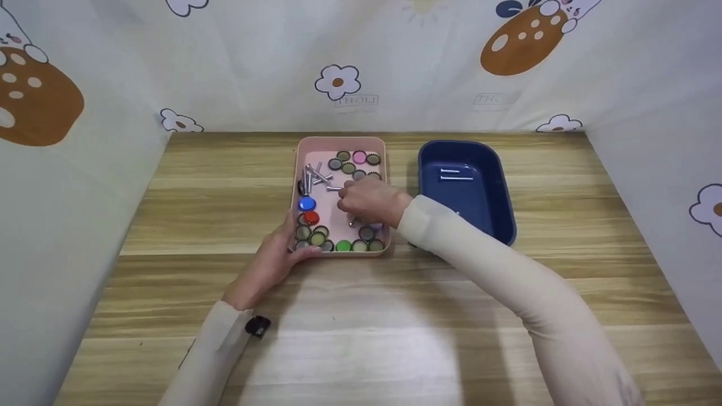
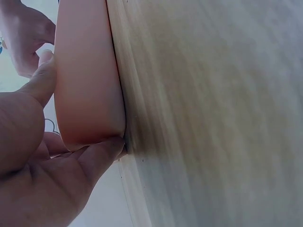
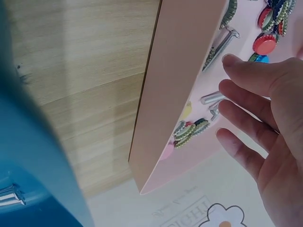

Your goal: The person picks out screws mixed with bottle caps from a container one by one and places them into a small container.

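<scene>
My left hand (image 1: 276,251) grips the near-left corner of a pink tray (image 1: 340,252), thumb over the rim and fingers along the side wall (image 2: 87,71). Inside the tray lie silver bolts (image 1: 320,173) and many crimped bottle caps (image 1: 318,238), some blue, red, green and pink. My right hand (image 1: 375,198) hovers over the tray's right half. In the right wrist view its thumb stands apart from the fingers, with nothing pinched between them. One bolt (image 3: 213,98) lies right at the fingertips; a threaded bolt (image 3: 221,49) rests near the thumb, by the tray wall.
A dark blue tray (image 1: 505,186) stands to the right under my right forearm, with a few bolts (image 1: 457,179) in it. Both trays sit on a wood-grain table (image 1: 214,214). A patterned cloth (image 1: 271,67) rises behind the table and on both sides.
</scene>
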`<state>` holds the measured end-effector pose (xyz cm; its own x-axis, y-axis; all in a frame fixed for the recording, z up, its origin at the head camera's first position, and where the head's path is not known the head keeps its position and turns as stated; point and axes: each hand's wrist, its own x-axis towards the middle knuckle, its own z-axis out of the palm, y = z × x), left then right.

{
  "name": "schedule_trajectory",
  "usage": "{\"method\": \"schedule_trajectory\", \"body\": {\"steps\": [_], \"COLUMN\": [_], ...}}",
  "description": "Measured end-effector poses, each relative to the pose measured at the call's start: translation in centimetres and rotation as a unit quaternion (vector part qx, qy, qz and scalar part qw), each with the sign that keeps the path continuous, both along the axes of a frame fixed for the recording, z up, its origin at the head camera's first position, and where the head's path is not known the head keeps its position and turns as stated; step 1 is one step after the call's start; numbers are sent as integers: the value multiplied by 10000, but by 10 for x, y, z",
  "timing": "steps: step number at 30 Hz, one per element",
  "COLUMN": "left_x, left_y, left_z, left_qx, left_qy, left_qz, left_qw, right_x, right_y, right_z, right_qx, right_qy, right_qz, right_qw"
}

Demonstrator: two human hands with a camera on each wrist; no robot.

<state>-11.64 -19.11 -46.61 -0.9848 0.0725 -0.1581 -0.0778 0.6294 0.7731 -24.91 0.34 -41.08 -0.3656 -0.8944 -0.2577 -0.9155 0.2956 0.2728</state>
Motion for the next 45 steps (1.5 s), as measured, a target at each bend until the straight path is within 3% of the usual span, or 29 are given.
{"method": "schedule_trajectory", "body": {"steps": [19, 26, 36, 45], "left_x": [-1, -1, -1, -1], "left_y": [-1, 0, -1, 0], "left_z": [1, 1, -1, 0], "left_qx": [-221, -163, -147, -110], "left_qy": [-64, -101, 138, 141], "left_qz": [-87, -71, -84, -67], "left_qw": [9997, 9998, 9998, 9998], "right_x": [0, 0, 1, 2], "right_y": [-13, -13, -14, -15], "right_z": [-9, -12, -11, -8], "right_qx": [406, 346, 355, 117], "right_qy": [-67, 55, 207, 138], "right_qz": [-351, -253, -157, -94], "right_qw": [9985, 9991, 9990, 9998]}}
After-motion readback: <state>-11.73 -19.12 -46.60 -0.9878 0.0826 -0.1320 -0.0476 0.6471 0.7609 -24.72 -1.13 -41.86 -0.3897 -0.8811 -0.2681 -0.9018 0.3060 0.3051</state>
